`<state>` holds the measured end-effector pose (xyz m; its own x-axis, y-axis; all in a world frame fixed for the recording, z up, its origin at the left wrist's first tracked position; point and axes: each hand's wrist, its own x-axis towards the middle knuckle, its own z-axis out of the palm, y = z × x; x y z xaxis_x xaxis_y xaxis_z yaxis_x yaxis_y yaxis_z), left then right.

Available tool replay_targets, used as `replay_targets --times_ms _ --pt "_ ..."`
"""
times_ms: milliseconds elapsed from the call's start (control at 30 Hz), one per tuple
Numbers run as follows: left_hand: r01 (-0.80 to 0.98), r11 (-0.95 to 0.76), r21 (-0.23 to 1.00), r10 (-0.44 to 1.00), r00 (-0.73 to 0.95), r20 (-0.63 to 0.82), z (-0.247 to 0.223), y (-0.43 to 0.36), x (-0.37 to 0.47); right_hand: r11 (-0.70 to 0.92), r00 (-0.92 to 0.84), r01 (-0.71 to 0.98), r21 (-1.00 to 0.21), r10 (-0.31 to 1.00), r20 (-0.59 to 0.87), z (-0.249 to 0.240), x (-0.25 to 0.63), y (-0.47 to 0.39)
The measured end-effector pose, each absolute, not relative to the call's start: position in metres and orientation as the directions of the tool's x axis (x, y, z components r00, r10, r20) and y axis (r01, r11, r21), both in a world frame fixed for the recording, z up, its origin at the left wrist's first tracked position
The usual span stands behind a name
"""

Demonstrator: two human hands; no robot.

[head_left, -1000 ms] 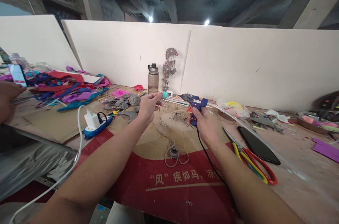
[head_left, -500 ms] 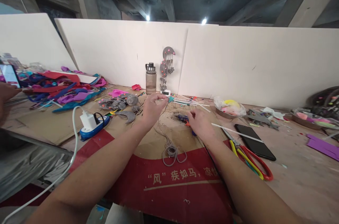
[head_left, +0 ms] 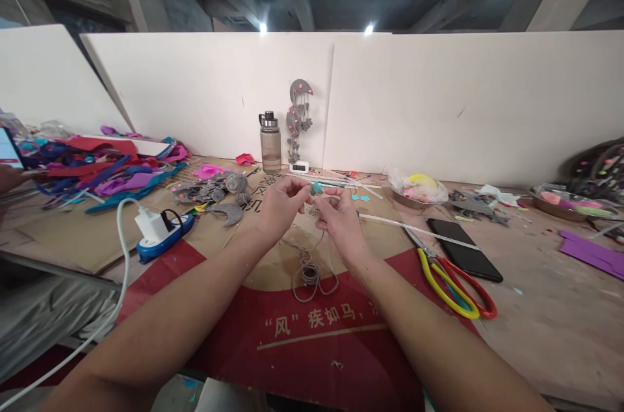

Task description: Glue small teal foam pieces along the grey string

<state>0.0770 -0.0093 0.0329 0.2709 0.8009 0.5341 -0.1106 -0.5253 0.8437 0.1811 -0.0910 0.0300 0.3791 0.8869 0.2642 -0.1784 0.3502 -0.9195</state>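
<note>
Near the middle of the table, my left hand (head_left: 286, 207) pinches a small teal felt star (head_left: 317, 188) between thumb and fingertips. My right hand (head_left: 340, 222) is closed right beside it, its fingers curled at the star's lower edge. Up to those right fingers runs a strand of grey cord, whose loose coil (head_left: 310, 274) lies on the cardboard below. What exactly the right fingertips grip is partly hidden. Two more teal stars (head_left: 361, 198) lie just beyond that hand. A long clear glue stick (head_left: 414, 228) extends rightward from behind it.
Yellow-and-red-handled scissors (head_left: 453, 285) and a black phone (head_left: 465, 249) lie on the right. A blue power strip (head_left: 163, 240) with a white cable sits on the left. Behind stand a water bottle (head_left: 271, 142) and a grey moon hanging ornament (head_left: 301, 93). Felt scraps (head_left: 117, 168) pile up at left.
My right hand has moved left from beside a blue and orange tool to meet my left hand at the star. The camera view has shifted slightly.
</note>
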Motion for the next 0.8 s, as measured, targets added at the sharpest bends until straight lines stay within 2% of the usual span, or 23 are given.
replay_targets --times_ms 133,233,433,800 --pt "-0.318 -0.315 0.894 0.853 0.319 0.414 0.035 -0.012 0.082 0.42 0.426 0.176 -0.89 0.782 0.454 0.029 0.187 -0.091" --pt "-0.417 -0.196 0.887 0.864 0.354 0.357 0.037 -0.016 0.084 0.418 0.434 0.31 -0.854 0.737 0.518 0.029 0.19 -0.089" --pt "-0.441 -0.117 0.89 0.862 0.399 0.311 0.041 -0.021 0.081 0.364 0.461 0.406 -0.839 0.711 0.531 0.028 0.194 -0.088" --pt "-0.417 -0.134 0.899 0.827 0.453 0.334 0.039 -0.019 0.081 0.305 0.488 0.491 -0.816 0.68 0.548 0.031 0.199 -0.089"
